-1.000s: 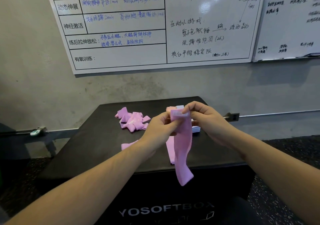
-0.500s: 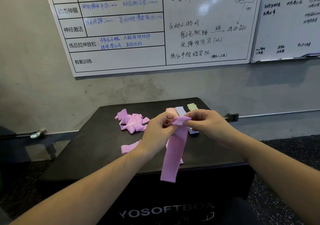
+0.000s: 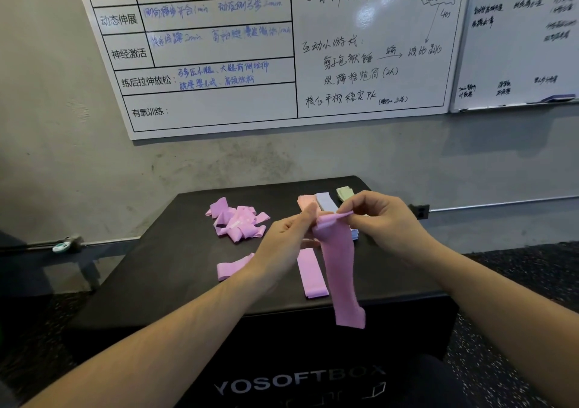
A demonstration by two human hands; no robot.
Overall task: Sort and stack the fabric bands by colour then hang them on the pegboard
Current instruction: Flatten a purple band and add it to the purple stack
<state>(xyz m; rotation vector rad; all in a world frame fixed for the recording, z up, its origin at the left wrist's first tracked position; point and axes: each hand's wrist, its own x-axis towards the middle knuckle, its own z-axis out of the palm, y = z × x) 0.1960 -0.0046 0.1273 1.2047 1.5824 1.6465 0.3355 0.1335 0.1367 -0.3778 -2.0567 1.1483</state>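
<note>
Pink band [image 3: 340, 269] pinched at its top by fingers of left hand [image 3: 286, 238] and right hand [image 3: 383, 219], hanging above black counter [image 3: 175, 269]; tangled pink bands [image 3: 236, 221] further back.

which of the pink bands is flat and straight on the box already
The flat pink fabric band lying straight beside the hanging pink band held by both hands. The other loose ones sit in a tangled pink pile at the back.

Two bare forearms, no sleeves, no watch or rings showing; left hand [image 3: 286, 238] and right hand [image 3: 383, 222] ungloved.
</note>
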